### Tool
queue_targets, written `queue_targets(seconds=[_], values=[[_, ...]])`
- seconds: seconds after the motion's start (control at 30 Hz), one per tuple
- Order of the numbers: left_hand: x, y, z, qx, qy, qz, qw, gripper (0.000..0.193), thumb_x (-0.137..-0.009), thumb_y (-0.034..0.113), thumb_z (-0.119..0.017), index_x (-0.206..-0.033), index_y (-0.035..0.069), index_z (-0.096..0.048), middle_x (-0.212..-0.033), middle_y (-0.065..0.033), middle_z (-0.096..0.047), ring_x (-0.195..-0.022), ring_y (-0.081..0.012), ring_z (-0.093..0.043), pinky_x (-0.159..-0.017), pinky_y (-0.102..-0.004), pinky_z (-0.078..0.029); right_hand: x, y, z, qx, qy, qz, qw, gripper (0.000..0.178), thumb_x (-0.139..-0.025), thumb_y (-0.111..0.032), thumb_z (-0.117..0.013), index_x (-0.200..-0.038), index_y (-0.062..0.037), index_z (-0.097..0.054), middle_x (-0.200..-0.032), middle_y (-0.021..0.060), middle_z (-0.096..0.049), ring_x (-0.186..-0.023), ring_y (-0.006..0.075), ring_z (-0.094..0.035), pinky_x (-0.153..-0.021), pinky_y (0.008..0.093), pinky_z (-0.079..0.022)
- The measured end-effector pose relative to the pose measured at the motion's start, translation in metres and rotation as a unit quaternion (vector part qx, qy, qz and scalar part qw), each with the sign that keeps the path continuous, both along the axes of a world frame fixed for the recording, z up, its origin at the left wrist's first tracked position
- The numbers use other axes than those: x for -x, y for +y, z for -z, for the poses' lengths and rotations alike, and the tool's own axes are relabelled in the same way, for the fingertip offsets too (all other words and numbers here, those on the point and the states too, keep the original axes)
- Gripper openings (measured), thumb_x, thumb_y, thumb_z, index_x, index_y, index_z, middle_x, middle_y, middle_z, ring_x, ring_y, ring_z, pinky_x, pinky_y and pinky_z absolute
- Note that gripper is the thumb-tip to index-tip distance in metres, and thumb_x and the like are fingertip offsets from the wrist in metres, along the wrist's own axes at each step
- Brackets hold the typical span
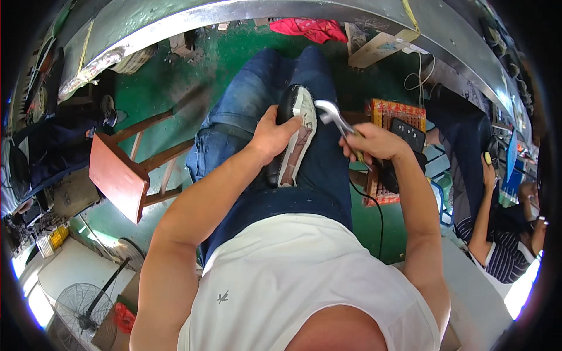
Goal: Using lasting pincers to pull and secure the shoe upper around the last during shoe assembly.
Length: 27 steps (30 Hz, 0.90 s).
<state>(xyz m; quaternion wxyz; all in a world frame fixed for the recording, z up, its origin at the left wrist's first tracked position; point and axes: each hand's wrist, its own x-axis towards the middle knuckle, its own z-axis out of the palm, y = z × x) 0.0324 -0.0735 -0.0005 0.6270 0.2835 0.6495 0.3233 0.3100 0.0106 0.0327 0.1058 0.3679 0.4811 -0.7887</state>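
Observation:
A dark shoe [286, 157] rests sole-up across my thighs, its toe pointing away from me. Its underside shows a pale rim around a brownish middle. My left hand [274, 134] grips the shoe from the left side, the thumb pressing on the underside near the toe half. In my right hand [373, 143] is a hammer [339, 120], closed fingers around its handle. The shiny, slightly blurred hammer head hovers just right of the shoe's front part, seemingly apart from it.
A curved metal bench edge [222, 16] spans the far side. To the left stands a reddish-brown stool [120, 175]; to the right, a black phone [408, 134] lies on an orange beaded seat [385, 110]. A fan [86, 319] is lower left. Another person [500, 248] sits at right.

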Motion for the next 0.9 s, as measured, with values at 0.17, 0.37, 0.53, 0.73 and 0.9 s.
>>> queue_targets(seconds=[0.17,0.37,0.53,0.73,0.9], values=[[-0.004,0.004,-0.013,0.021,0.031,0.038,0.999,0.077,-0.085,0.032,-0.075,-0.139,-0.011,-0.042,-0.129,-0.0228,-0.059,-0.119,-0.0260,-0.059,-0.099,-0.0358,-0.049,0.058,-0.023,-0.026,-0.355,-0.032,0.015,0.934,0.044,-0.106,-0.036,-0.046,-0.093,0.0024,-0.062,-0.076,0.0101,-0.067,-0.066,0.0184,-0.065,-0.063,0.0342,-0.051],[0.003,0.008,-0.017,0.060,0.010,0.093,0.994,0.095,-0.083,0.033,-0.077,-0.150,-0.013,-0.028,-0.140,-0.0274,-0.052,-0.125,-0.0295,-0.056,-0.103,-0.0380,-0.047,0.047,-0.022,-0.015,-0.327,-0.078,0.003,0.942,0.048,-0.105,-0.039,-0.048,-0.086,0.0033,-0.062,-0.072,0.0119,-0.066,-0.063,0.0221,-0.066,-0.063,0.0367,-0.051],[0.016,0.014,-0.016,0.087,-0.107,0.087,0.987,0.107,-0.083,0.034,-0.081,-0.155,-0.011,-0.016,-0.143,-0.0252,-0.050,-0.128,-0.0303,-0.054,-0.105,-0.0433,-0.045,0.021,-0.042,-0.035,-0.238,-0.101,-0.052,0.965,0.039,-0.099,-0.036,-0.060,-0.089,0.0023,-0.064,-0.075,0.0154,-0.068,-0.069,0.0267,-0.069,-0.064,0.0386,-0.052],[0.016,0.015,-0.005,0.082,-0.145,0.090,0.982,0.075,-0.085,0.030,-0.080,-0.140,-0.005,-0.041,-0.130,-0.0173,-0.059,-0.121,-0.0267,-0.058,-0.102,-0.0460,-0.046,0.036,-0.074,-0.040,-0.401,-0.099,-0.177,0.893,0.032,-0.099,-0.031,-0.060,-0.098,0.0016,-0.062,-0.086,0.0248,-0.068,-0.086,0.0446,-0.066,-0.077,0.0510,-0.052],[0.019,0.011,0.004,0.059,-0.140,0.081,0.985,0.078,-0.084,0.028,-0.079,-0.136,-0.015,-0.041,-0.130,-0.0222,-0.059,-0.120,-0.0263,-0.060,-0.102,-0.0389,-0.048,0.035,-0.082,-0.024,-0.526,-0.092,-0.174,0.827,0.035,-0.100,-0.034,-0.058,-0.105,0.0001,-0.060,-0.097,0.0222,-0.068,-0.089,0.0415,-0.067,-0.078,0.0517,-0.052]])
